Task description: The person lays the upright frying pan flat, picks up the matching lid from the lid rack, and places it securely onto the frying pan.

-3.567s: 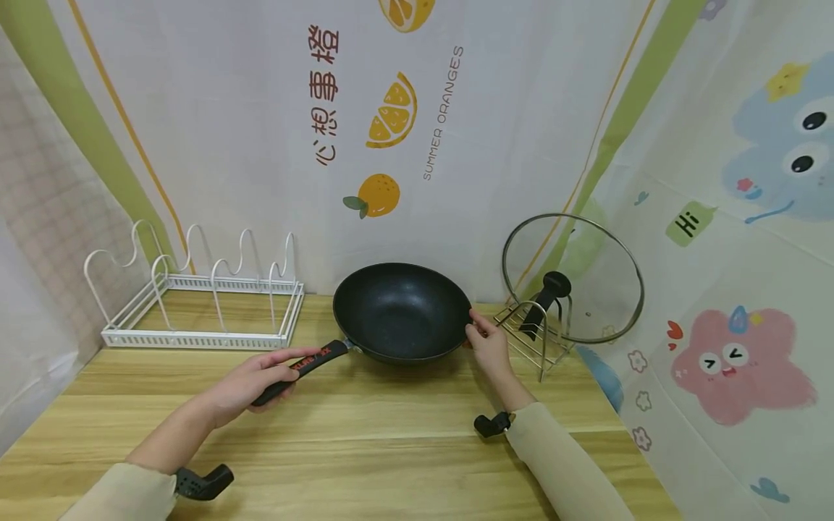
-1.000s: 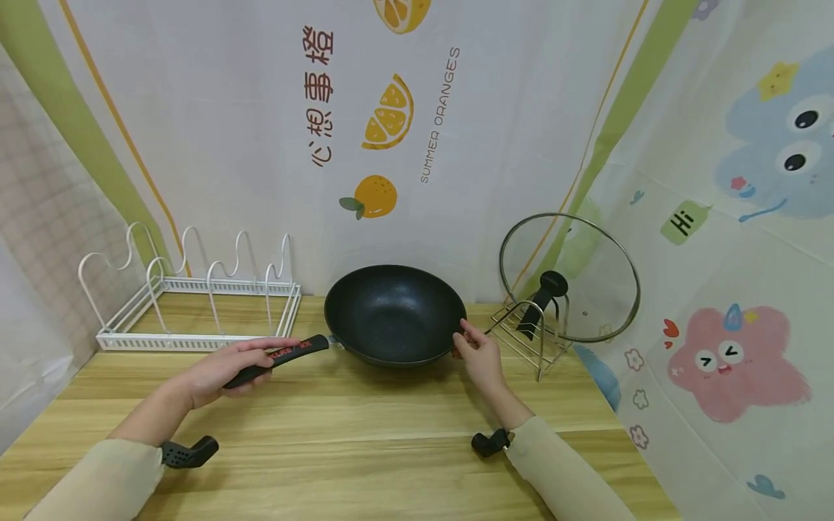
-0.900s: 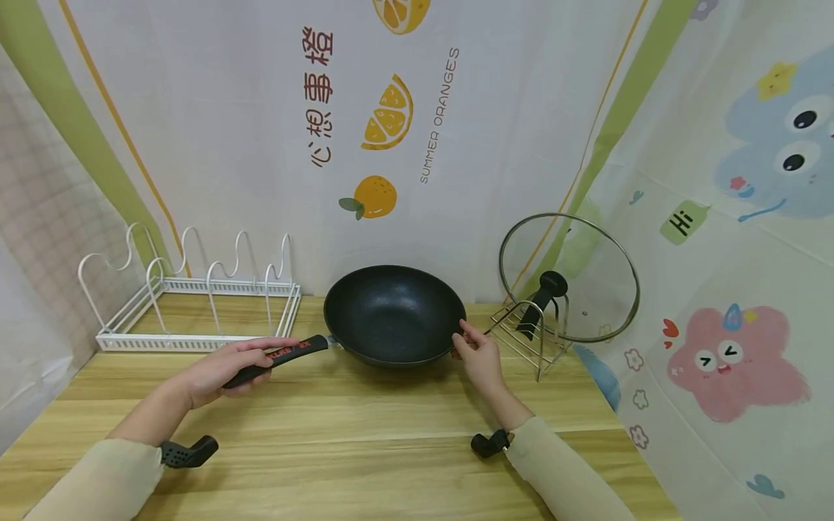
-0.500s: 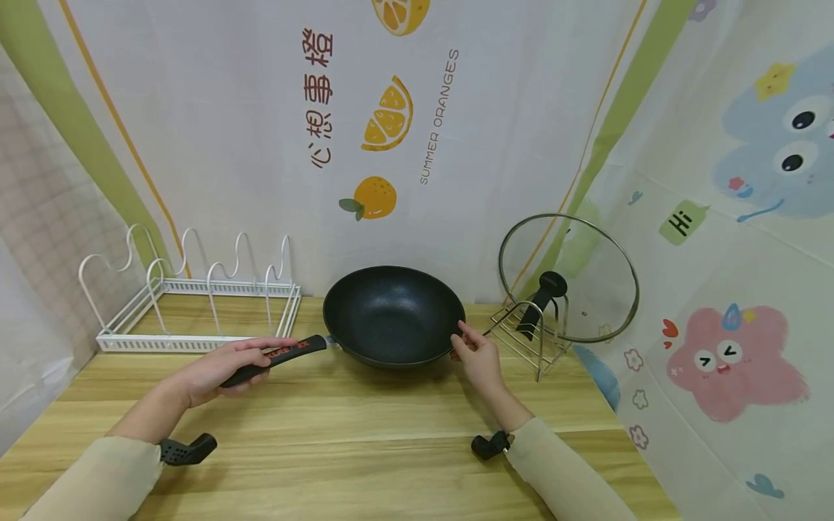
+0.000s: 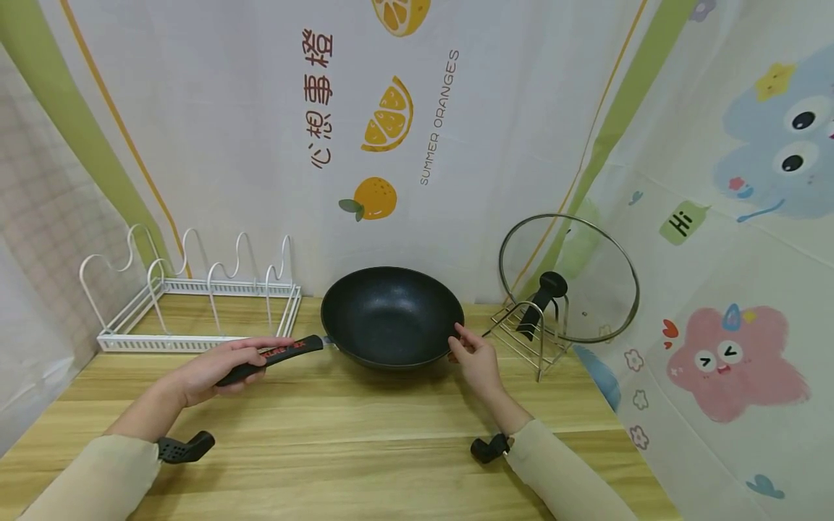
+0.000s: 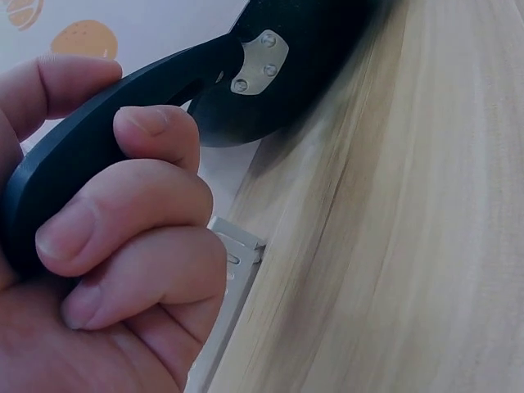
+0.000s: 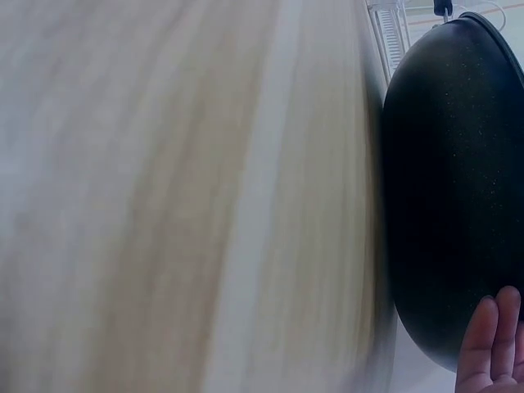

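In the head view a black wok (image 5: 391,318) is at the back middle of the wooden table (image 5: 365,463), its opening tilted toward me. My left hand (image 5: 218,367) grips its black handle (image 5: 293,350), which has red lettering; the left wrist view shows the fingers (image 6: 123,205) curled round it. My right hand (image 5: 478,362) holds the wok's right rim between thumb and fingers. Several fingertips (image 7: 491,336) lie against its dark outer wall (image 7: 450,180) in the right wrist view, where the thumb is hidden. Whether the base touches the table I cannot tell.
A white wire rack (image 5: 195,343) with upright loops stands at the back left. At the right a metal wire stand (image 5: 539,347) holds a glass lid (image 5: 599,289) with a black knob, close to my right hand. Printed curtains (image 5: 260,130) hang behind and at the sides.
Over the last few seconds the wok has shifted slightly left, and its handle has swung further left and back with my left hand. My right hand has followed, keeping to the rim.
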